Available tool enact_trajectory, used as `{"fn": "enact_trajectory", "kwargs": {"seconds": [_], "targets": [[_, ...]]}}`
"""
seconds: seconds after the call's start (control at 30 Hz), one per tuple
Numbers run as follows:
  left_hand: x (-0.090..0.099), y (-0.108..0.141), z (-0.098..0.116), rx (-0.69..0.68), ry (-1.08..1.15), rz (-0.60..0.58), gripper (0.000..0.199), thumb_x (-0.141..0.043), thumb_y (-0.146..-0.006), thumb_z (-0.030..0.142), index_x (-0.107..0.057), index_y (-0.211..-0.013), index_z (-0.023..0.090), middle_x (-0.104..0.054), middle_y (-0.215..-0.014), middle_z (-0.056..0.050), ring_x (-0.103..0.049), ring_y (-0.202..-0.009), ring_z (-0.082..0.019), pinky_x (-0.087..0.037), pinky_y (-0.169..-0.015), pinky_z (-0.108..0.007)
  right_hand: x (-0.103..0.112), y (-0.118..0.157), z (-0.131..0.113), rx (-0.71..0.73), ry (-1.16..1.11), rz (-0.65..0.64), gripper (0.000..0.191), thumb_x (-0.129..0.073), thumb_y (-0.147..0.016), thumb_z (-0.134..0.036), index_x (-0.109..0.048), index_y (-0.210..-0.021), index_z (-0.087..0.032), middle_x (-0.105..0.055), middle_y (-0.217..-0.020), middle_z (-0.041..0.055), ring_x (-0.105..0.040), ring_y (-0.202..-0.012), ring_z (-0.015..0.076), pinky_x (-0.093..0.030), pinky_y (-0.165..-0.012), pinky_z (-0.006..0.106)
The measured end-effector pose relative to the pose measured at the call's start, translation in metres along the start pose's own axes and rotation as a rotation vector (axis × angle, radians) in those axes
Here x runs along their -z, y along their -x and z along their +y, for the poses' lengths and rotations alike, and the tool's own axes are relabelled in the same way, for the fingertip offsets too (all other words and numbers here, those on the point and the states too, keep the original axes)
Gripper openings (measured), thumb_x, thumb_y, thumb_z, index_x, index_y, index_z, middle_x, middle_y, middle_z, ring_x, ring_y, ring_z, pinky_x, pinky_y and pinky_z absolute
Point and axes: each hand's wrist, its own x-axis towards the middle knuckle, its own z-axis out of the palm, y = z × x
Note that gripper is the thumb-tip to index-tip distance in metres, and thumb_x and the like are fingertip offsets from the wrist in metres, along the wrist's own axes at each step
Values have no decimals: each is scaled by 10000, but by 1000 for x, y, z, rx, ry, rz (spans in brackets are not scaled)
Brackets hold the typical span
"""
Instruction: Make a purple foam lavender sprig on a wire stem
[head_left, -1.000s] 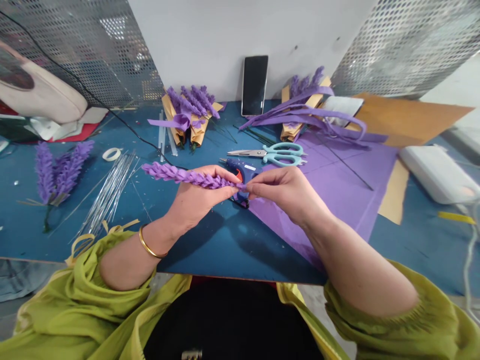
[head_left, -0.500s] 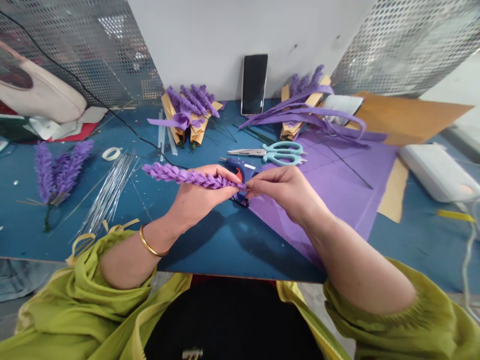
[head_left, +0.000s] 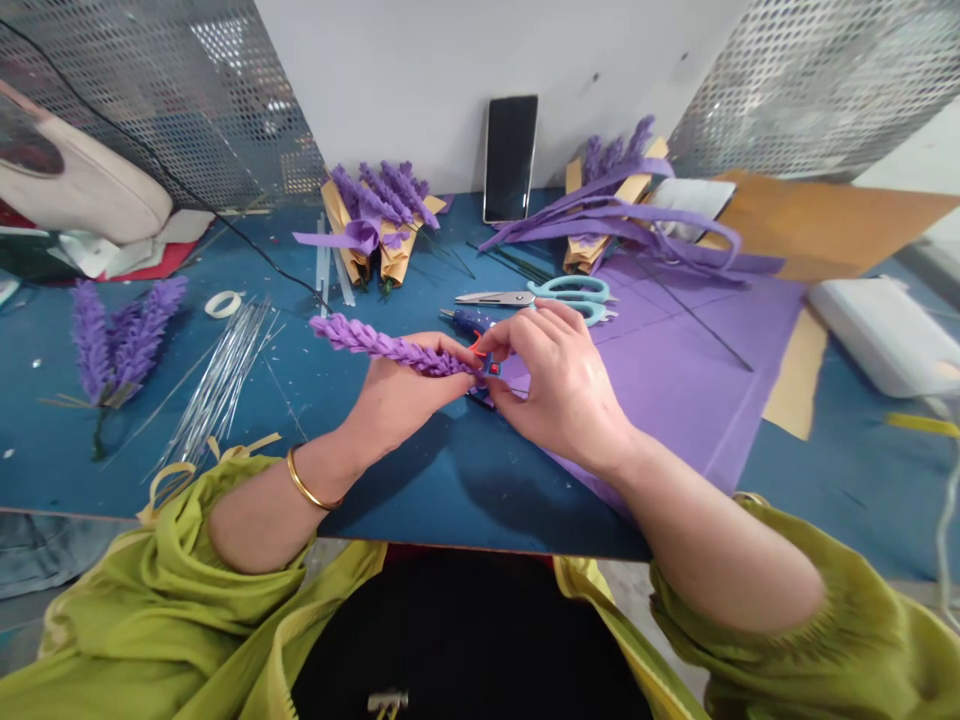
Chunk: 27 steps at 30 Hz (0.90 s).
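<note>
A purple lavender-like flower spike lies across my left hand, which is closed around its lower part, with thumb and fingertips pinching near its right end. My right hand is bent beside that end, thumb and index finger curved round the tip; whether they hold it is too small to tell. Under and behind the hands lies a blue glue gun, partly hidden. Scissors with light blue handles rest just behind my right hand. Purple sheet material spreads beneath and to the right of that hand.
Wrapped purple bouquets and a phone stand at the back. On the left are three joined flower spikes, metal wires and a tape roll. A white device sits at the right.
My right hand has changed its grip, its fingers now arched higher over the spike's right end. The spike's left tip has swung slightly right and up.
</note>
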Motion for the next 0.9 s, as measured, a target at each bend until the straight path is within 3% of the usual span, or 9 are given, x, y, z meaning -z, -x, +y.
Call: {"fn": "enact_trajectory", "kwargs": {"seconds": [0.1,0.17,0.33,0.4,0.5,0.57,0.63,0.77,0.9], "targets": [[0,-2,-1,24,64,8,88,-763,-712,189,-775,-798,203,-749,-808,-17,-652,-756,-173,-500,-735,-297,4,0,-5,45,-41,-4,279,-612,-714,-107,-571,-965,-221,-669,-891,44,-635,-871,239,-424,-1009,461],[1,-4,-2,56,156,21,109,-790,-700,223,-772,-802,189,-744,-806,-27,-656,-761,-175,-513,-746,-302,12,-1,-7,-7,-116,48,269,-618,-749,-128,-573,-992,-234,-673,-907,48,-639,-900,246,-464,-955,441],[8,-13,-2,195,489,3,125,-814,-673,202,-753,-776,165,-739,-820,-34,-682,-779,-159,-541,-777,-294,31,-5,1,-297,-293,385,133,-580,-873,-159,-639,-952,-249,-700,-909,25,-662,-860,200,-517,-830,354],[12,-15,-2,236,564,-1,124,-820,-675,204,-749,-768,162,-739,-817,-27,-691,-778,-150,-544,-777,-282,31,-6,8,-336,-200,309,87,-602,-898,-213,-684,-896,-242,-725,-876,27,-665,-811,200,-502,-769,342],[16,-17,-1,274,638,5,133,-823,-680,212,-754,-782,162,-742,-803,-19,-698,-768,-145,-548,-778,-275,26,-6,17,-220,-85,24,149,-614,-930,-306,-732,-870,-239,-752,-858,36,-673,-779,204,-467,-728,328],[19,-18,-2,293,678,28,146,-823,-685,217,-758,-805,164,-750,-799,-18,-701,-763,-145,-553,-783,-278,22,-5,19,-144,-61,-87,195,-595,-949,-316,-740,-850,-230,-749,-835,36,-665,-744,188,-445,-692,308],[21,-20,-3,300,704,56,174,-834,-688,230,-763,-834,168,-755,-801,-18,-703,-760,-142,-557,-779,-276,20,-4,17,-149,-81,-125,220,-571,-956,-277,-728,-814,-216,-722,-762,20,-621,-660,154,-409,-623,284],[23,-22,-4,271,728,67,252,-830,-730,375,-769,-866,171,-744,-800,-23,-688,-733,-132,-551,-717,-253,14,-2,9,-304,-259,-176,269,-562,-942,-262,-673,-705,-197,-625,-595,-27,-469,-503,101,-337,-517,258],[21,-23,-4,240,732,94,395,-741,-783,566,-769,-892,187,-741,-841,-46,-678,-756,-149,-528,-677,-254,4,-1,3,-474,-473,-168,256,-568,-935,-305,-704,-747,-196,-648,-593,-31,-482,-487,96,-361,-520,251]]}}
